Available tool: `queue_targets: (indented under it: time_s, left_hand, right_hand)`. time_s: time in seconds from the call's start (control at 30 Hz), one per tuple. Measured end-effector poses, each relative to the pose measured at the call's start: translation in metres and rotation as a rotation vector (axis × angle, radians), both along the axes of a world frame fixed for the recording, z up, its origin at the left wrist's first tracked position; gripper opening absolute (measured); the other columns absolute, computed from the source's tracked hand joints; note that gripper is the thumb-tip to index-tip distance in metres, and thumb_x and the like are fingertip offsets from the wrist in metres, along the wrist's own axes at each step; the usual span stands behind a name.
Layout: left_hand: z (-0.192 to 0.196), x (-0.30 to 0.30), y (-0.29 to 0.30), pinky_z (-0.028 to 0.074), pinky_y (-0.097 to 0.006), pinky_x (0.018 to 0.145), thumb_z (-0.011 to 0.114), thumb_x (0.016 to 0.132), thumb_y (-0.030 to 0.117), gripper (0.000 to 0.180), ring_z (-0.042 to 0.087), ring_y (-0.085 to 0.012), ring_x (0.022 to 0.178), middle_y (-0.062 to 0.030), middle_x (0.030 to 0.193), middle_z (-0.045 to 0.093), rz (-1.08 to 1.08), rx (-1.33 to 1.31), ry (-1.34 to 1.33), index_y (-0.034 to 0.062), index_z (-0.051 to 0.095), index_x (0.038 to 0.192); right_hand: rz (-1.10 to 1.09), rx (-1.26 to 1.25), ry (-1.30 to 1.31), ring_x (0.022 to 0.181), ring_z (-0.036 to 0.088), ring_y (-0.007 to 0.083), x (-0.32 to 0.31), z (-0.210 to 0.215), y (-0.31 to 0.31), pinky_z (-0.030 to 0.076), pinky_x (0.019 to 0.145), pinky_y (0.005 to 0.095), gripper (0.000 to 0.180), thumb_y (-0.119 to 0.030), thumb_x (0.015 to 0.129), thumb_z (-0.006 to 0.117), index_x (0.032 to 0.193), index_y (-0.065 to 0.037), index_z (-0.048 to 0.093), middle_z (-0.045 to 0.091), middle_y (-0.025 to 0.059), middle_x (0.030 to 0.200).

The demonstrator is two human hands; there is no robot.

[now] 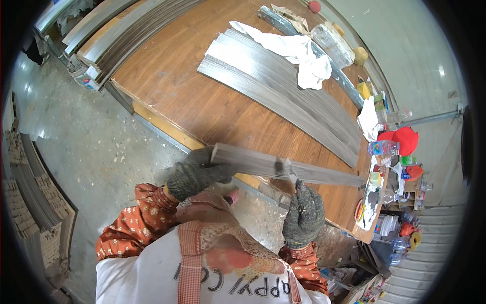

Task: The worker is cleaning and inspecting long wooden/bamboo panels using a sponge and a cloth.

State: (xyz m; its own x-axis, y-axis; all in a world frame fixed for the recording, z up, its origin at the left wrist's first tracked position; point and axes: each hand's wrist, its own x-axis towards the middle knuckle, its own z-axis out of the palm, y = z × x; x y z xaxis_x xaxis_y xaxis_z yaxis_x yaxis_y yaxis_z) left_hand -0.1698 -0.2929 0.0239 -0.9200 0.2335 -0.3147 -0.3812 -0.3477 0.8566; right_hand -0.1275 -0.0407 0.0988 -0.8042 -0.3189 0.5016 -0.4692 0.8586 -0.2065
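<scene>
My left hand (197, 172), in a dark grey knitted glove, is closed around the left end of a narrow grey wood-grain board (248, 161). That board slants across the near edge of the table, its far end reaching right. My right hand (305, 215), gloved alike, grips a small tool with a pale flat tip (291, 171); whether it is a scraper or a brush I cannot tell. The tip meets the board's face near its middle, by a dark patch. Beyond lies a stack of wider grey wood-grain boards (263, 83) with a white cloth (298, 50) on it.
The brown wooden table (172, 86) carries a metal bar (334, 58) and a wrapped block (332, 44) at the back. Bottles (383, 148) and red items (405, 141) crowd the right side. More boards are stacked far left (131, 35) and on the floor at left (38, 192).
</scene>
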Motion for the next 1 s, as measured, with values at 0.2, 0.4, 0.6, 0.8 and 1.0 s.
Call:
queue_targets:
  time_s: [0.2,0.4,0.6,0.8,1.0]
  left_hand:
    - [-0.012,-0.004,0.007,0.052,-0.029,0.074,0.073,0.081,0.011,0.027,0.065,-0.0135,0.082,-0.0070,0.094,0.070,-0.135,-0.176,0.340,0.0014,0.065,0.104]
    - [-0.032,0.003,0.012,0.047,-0.040,0.066,0.066,0.081,0.018,0.019,0.060,-0.0292,0.082,-0.0118,0.089,0.060,-0.081,-0.378,0.695,0.0131,0.067,0.100]
    - [-0.036,0.009,0.014,0.045,-0.042,0.065,0.065,0.078,0.020,0.028,0.058,-0.0328,0.085,-0.0131,0.093,0.057,-0.100,-0.417,0.689,0.0241,0.068,0.106]
    - [-0.060,0.009,0.010,0.045,-0.041,0.064,0.065,0.079,0.020,0.029,0.057,-0.0318,0.084,-0.0133,0.095,0.057,0.103,-0.741,1.217,0.0240,0.067,0.107]
    - [-0.016,0.012,0.005,0.049,-0.041,0.071,0.062,0.081,0.014,0.022,0.060,-0.0290,0.088,-0.0127,0.098,0.062,-0.129,-0.352,0.714,0.0130,0.066,0.103]
  right_hand:
    - [0.078,0.011,-0.038,0.086,0.062,0.0351,0.006,0.005,-0.021,0.050,0.076,0.0427,0.036,-0.003,0.078,0.065,0.114,-0.004,0.063,0.064,0.0177,0.099]
    - [0.260,0.096,-0.025,0.081,0.061,0.0335,0.002,0.010,-0.045,0.049,0.068,0.0420,0.047,0.001,0.070,0.064,0.116,-0.005,0.061,0.063,0.0163,0.101]
    - [0.301,0.182,-0.074,0.078,0.062,0.0314,-0.008,0.009,-0.058,0.049,0.064,0.0409,0.055,-0.002,0.067,0.064,0.121,-0.007,0.057,0.063,0.0140,0.099]
    - [0.271,0.181,-0.029,0.071,0.061,0.0303,-0.003,0.015,-0.062,0.049,0.060,0.0402,0.061,-0.005,0.066,0.065,0.126,-0.008,0.054,0.064,0.0118,0.096]
    - [0.238,0.156,-0.054,0.074,0.061,0.0298,-0.004,0.009,-0.052,0.049,0.064,0.0405,0.066,-0.010,0.068,0.067,0.132,-0.009,0.051,0.063,0.0121,0.093]
